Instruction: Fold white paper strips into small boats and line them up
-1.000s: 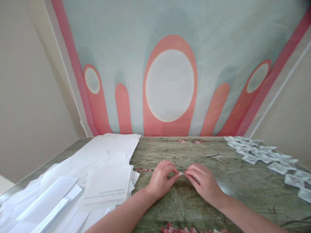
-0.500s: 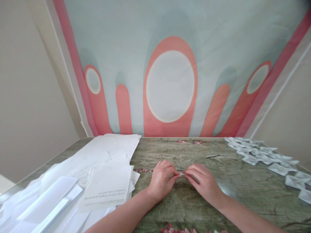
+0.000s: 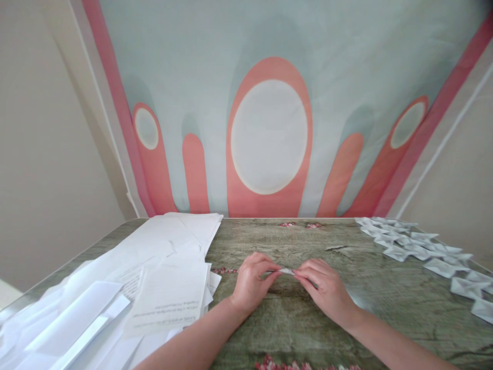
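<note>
A small folded piece of white paper [image 3: 286,271] is stretched between my two hands, just above the table. My left hand [image 3: 254,282] pinches its left end between thumb and fingers. The right end is pinched the same way by my right hand [image 3: 319,282]. Only a narrow strip of the paper shows; the fingers cover the rest. On the far right of the table lie several folded white paper boats [image 3: 400,253], close together in rows.
Loose white sheets [image 3: 165,293], some printed, spread over the table's left side, with a folded white strip [image 3: 77,316] on top. The wood-patterned table [image 3: 262,241] ends at a wall hanging [image 3: 185,67] with orange arches.
My hands have drawn slightly apart, the left one moving a little up and left. More of the folded paper shows between the fingertips.
</note>
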Demonstrator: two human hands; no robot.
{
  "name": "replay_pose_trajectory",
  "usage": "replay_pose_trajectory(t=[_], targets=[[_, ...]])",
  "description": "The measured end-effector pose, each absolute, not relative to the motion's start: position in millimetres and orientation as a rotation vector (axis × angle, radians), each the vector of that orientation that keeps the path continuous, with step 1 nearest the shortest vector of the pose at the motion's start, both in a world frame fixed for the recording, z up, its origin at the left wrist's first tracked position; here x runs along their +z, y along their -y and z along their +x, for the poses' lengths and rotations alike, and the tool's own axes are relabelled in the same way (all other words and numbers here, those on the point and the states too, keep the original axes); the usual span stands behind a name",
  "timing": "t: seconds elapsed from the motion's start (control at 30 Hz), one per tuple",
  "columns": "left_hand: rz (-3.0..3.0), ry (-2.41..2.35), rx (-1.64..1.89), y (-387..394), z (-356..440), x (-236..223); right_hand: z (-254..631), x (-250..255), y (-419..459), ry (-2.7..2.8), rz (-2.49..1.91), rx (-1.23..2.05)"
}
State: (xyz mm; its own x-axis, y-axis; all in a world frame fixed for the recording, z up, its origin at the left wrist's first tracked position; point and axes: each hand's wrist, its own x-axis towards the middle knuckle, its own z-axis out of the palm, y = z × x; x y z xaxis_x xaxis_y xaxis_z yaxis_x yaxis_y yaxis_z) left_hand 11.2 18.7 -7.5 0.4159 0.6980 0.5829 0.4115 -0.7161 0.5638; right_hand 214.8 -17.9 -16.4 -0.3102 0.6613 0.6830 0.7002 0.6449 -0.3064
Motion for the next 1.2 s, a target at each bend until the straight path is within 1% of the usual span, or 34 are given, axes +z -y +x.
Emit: replay_pose_trajectory(t=[0.43,0.7,1.07,1.2], targets=[[2.471,-0.970,1.154,-13.4,12.5,-0.5,216.2,-18.7,16.3,2.056,-1.039,-0.053],[2.352,-1.014,1.133,-11.8,13.4,-2.2,213.9,-13.8,18.9,2.086,-1.005,-0.117],[2.659,-0.870,1.092,-3.5,14.0,6.3,208.5,-13.5,23.6,2.144,-0.975,-0.146],[2.542,-0.901,1.126,-2.9,16.0,5.3,209.7,-13.3,23.6,2.098,-0.950,-0.168]])
